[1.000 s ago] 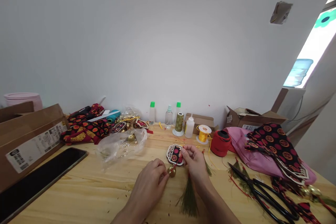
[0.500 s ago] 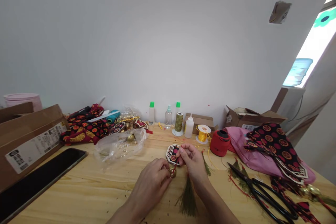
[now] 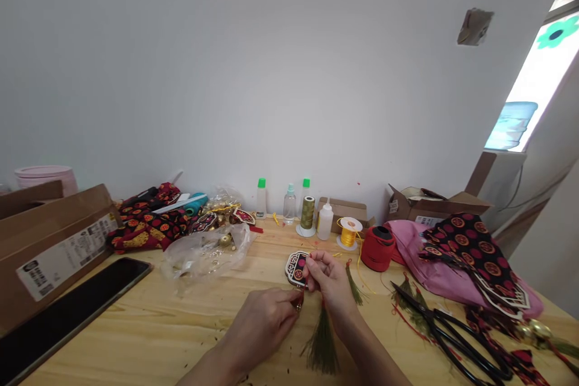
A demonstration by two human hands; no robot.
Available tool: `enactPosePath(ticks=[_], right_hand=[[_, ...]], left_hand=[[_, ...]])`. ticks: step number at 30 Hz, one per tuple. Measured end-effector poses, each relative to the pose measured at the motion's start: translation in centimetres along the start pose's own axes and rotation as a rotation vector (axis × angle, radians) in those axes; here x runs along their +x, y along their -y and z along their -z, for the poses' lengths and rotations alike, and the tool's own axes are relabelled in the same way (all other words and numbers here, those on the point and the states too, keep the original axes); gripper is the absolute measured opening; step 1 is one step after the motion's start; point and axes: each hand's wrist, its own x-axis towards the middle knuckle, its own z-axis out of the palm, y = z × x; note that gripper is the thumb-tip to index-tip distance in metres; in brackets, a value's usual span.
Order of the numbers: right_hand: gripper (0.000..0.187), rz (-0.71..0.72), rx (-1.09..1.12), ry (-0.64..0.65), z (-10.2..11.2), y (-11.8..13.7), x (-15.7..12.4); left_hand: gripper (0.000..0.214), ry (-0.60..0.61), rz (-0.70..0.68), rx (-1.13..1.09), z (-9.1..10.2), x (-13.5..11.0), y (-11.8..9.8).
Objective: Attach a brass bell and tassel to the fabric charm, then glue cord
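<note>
My right hand [image 3: 333, 286] pinches the right edge of a flat pendant [image 3: 295, 266] with a white patterned rim and a dark and red fabric middle. Just below it, my left hand [image 3: 265, 318] has thumb and finger closed on a small gold bell [image 3: 299, 307]. The fingers cover most of the bell, and a bit of red cord shows there. An olive-green tassel [image 3: 322, 347] hangs down on the table under my right hand. Another tassel [image 3: 354, 283] lies to the right of that hand.
Black scissors [image 3: 452, 332] lie at right beside loose tassels. Behind stand a red thread cone [image 3: 378, 248], a yellow cord spool [image 3: 348, 232], a green thread spool [image 3: 307, 213] and a squeeze bottle [image 3: 324, 221]. A plastic bag [image 3: 203, 256], phone [image 3: 85, 313] and carton [image 3: 67, 247] are at left.
The left fingers have closed further over the bell, which showed fully before and is now mostly covered. My right hand keeps its hold on the pendant, nearly in place.
</note>
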Motion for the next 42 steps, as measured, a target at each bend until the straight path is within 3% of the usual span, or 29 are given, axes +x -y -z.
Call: enactPosePath(ticks=[3,7,15,32,36,42], right_hand=[[0.035,-0.010,0.001,0.052,-0.2,0.1,-0.1],[0.036,0.000,0.001,0.056,-0.3,0.1,-0.1],[0.032,0.066,0.000,0.036,-0.4,0.2,-0.2],[0.029,0.095,0.063,0.032,-0.7,-0.2,-0.6],[0.032,0.040,0.006,0.082,-0.6,0.1,-0.7],[0.037,-0.029,-0.079,0.122,-0.4,-0.1,-0.6]], left_hand=[[0.020,0.190,0.092,-0.030,0.2,0.1,0.0],[0.017,0.243,0.178,-0.024,0.6,0.5,0.0],[0.016,0.238,0.275,0.005,0.6,0.6,0.3],[0.016,0.258,0.169,0.069,0.8,0.4,-0.1],[0.014,0.255,0.234,-0.013,1.0,0.0,-0.1],[0.018,0.156,0.248,-0.172,1.7,-1.0,-0.5]])
